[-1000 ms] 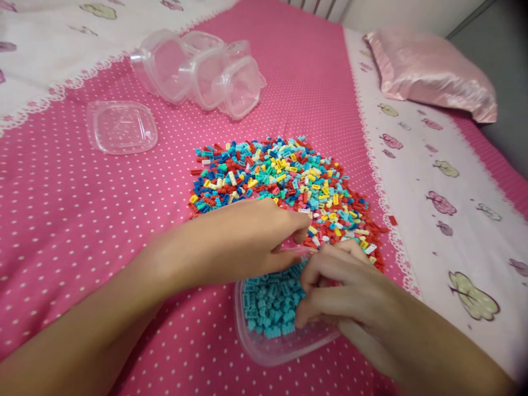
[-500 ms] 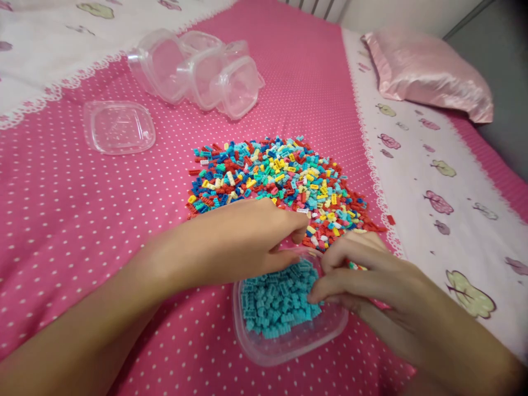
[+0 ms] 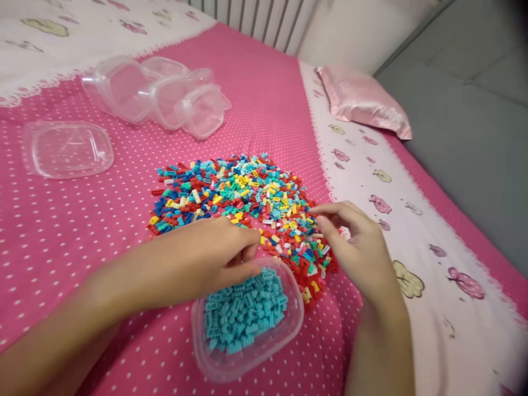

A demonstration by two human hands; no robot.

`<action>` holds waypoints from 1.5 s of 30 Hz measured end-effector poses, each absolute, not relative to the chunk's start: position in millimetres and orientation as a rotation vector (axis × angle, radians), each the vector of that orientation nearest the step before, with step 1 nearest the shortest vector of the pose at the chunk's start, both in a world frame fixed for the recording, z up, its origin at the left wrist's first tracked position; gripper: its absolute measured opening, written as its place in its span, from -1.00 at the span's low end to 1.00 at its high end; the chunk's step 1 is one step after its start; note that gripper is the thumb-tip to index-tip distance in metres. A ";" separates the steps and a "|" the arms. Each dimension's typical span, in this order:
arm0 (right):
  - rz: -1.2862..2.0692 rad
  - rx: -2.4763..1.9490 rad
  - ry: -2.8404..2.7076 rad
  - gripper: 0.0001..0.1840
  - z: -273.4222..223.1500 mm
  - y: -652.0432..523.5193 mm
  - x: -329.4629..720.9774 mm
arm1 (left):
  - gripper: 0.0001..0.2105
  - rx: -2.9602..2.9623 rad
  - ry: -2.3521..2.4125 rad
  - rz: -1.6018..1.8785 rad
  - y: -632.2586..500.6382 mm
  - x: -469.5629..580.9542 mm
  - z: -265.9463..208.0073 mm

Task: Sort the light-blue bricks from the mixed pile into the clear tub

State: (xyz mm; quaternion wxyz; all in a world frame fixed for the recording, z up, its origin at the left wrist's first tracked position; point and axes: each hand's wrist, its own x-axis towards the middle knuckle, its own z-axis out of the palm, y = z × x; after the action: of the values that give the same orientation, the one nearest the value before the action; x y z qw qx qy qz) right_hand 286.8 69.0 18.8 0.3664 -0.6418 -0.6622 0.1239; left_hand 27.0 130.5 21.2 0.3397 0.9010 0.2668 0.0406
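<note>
A clear plastic container [image 3: 295, 324] stands on the bed with many turquoise toy bricks [image 3: 247, 311] in it. My left hand [image 3: 223, 247] is over its far left edge, fingers curled downward and thumb above the bricks; whatever is between the fingertips is hidden. Beyond the container spreads a loose pile of small mixed-colour toy bricks [image 3: 243, 187] in red, blue, yellow, green, white and turquoise. At the right edge of this pile is my right hand [image 3: 350, 236], thumb and forefinger slightly apart close to the bricks. Nothing shows in its grasp.
Several clear containers [image 3: 165, 102] lie nested on their sides at the back left. Nearer on the left is a clear lid [image 3: 72, 151], flat on the pink dotted bedsheet [image 3: 136, 209]. A pink satin pillow [image 3: 363, 99] rests at the back right, beside a grey surface [image 3: 466, 126].
My right hand has left the container and reached to the right side of the brick pile. My left hand stays over the container. The camera view has turned to the right.
</note>
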 end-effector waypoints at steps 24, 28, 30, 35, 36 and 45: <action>0.460 -1.640 -1.581 -0.85 -15.5 91.4 311.8 | -0.76 2.224 0.718 0.025 136.2 28.5 16.4; 0.409 -1.596 -1.684 -0.94 -20.4 99.4 295.4 | -0.80 2.191 0.662 0.036 139.2 29.0 21.6; 0.364 -1.590 -1.713 -0.94 -22.7 102.1 291.0 | -0.79 2.196 0.635 0.047 140.3 29.0 22.8; 0.252 -1.612 -1.783 -0.92 -25.8 102.7 289.3 | -0.73 2.204 0.547 0.129 142.5 30.2 18.9; 0.226 -1.625 -1.794 -0.91 -25.8 101.9 288.3 | -0.74 2.206 0.517 0.168 143.0 30.8 17.6; -0.001 -1.723 -1.886 -0.80 -22.1 92.8 266.9 | -0.77 2.245 0.426 0.197 146.0 34.0 7.4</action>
State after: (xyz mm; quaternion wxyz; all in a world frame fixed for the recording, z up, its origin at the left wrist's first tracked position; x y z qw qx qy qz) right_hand 266.9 92.8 -22.1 0.2891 -0.6457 -0.7067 -0.0003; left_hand 34.0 146.0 7.4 0.4116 0.8921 0.1693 0.0784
